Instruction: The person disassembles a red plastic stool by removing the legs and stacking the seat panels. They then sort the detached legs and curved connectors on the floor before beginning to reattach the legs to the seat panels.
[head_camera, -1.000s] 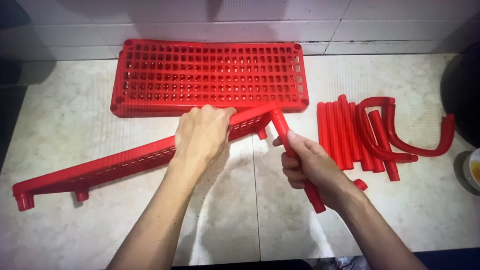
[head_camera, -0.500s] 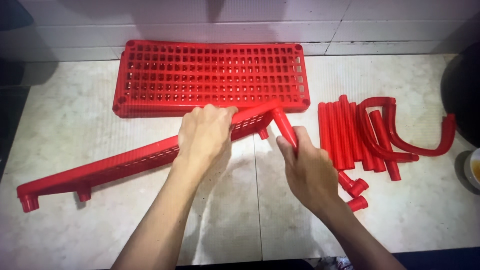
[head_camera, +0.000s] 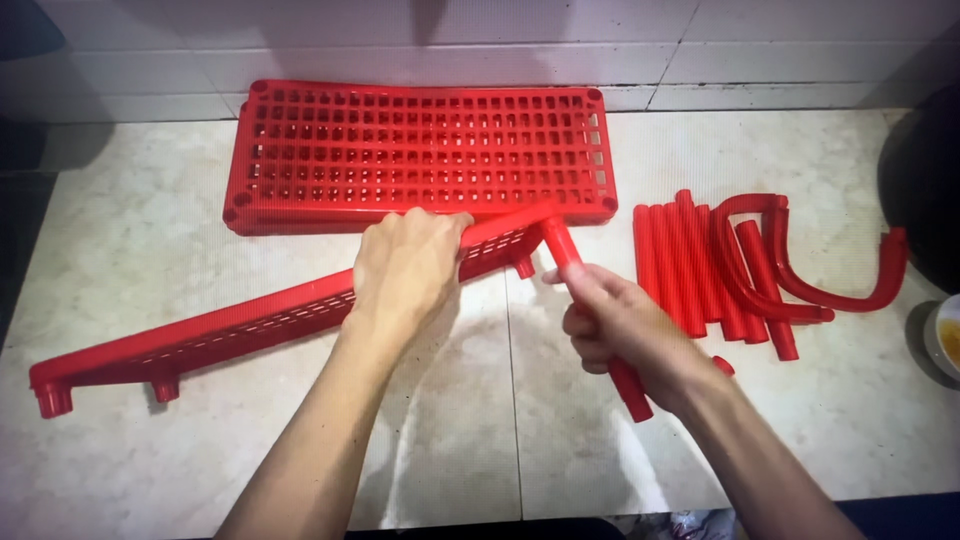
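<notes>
While the left hand (head_camera: 405, 268) clamps the tilted shelf (head_camera: 250, 325) mid-rail on the floor, the right hand (head_camera: 620, 330) closes round a tube (head_camera: 575, 262) seated at its corner; stiff, light plastic, best gripped near the joint

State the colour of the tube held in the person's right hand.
Red. The tube in the right hand shows clearly in the head view.

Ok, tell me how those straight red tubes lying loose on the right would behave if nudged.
The straight red tubes look round and smooth, so they would probably roll on the floor tiles. They seem rigid and likely light, being plastic.
</notes>
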